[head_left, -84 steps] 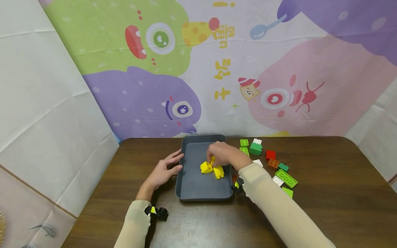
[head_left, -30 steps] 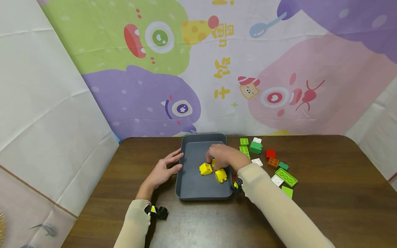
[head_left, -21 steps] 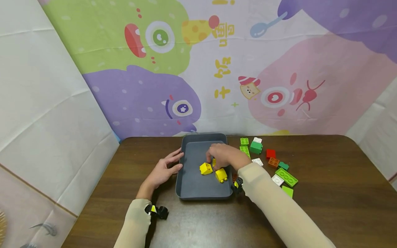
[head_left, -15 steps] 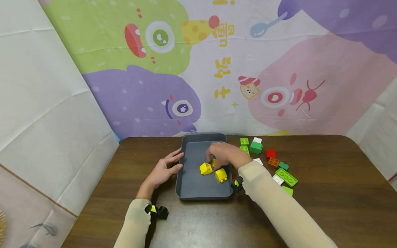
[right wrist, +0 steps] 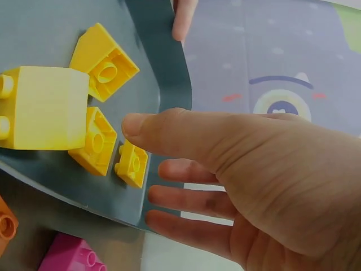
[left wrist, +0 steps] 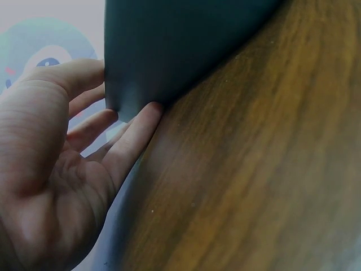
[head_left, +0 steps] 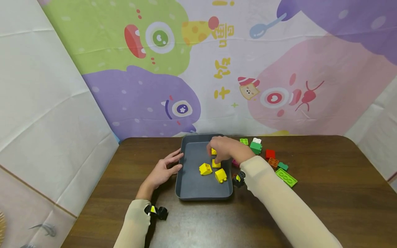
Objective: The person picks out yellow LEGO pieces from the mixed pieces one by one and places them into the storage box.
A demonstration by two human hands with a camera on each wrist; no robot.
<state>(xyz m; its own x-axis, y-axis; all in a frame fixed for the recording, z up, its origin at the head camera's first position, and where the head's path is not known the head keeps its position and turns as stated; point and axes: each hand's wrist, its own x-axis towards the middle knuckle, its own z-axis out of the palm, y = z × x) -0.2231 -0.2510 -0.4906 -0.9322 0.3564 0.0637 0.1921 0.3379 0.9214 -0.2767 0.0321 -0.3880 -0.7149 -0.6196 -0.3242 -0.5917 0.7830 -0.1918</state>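
Note:
A dark grey tray (head_left: 190,189) lies on the wooden table with yellow toy bricks inside. My left hand (head_left: 162,172) rests against the tray's left wall, fingers fairly straight; its fingertips (left wrist: 151,110) touch the outside in the left wrist view. Over the tray's right side, my right hand (head_left: 229,150) has its thumb and fingers apart around a small yellow brick (right wrist: 133,165). Nearer me sit a yellow wedge brick (head_left: 205,169), a bigger yellow brick (head_left: 221,175) and another yellow piece (head_left: 216,163). The right hand covers part of the tray's far right corner.
Loose bricks lie right of the tray: a green brick (head_left: 256,148), a red one (head_left: 270,154), an orange-brown one (head_left: 273,162) and a long lime plate (head_left: 286,177). A magenta brick (right wrist: 70,254) sits beside the tray wall. A cartoon-print cloth (head_left: 155,103) hangs behind the table.
My right hand has shifted slightly away from me and right, uncovering two yellow pieces. The yellow bricks, bunched at first, now lie apart. The right sleeve hides some loose bricks. My left hand stays put.

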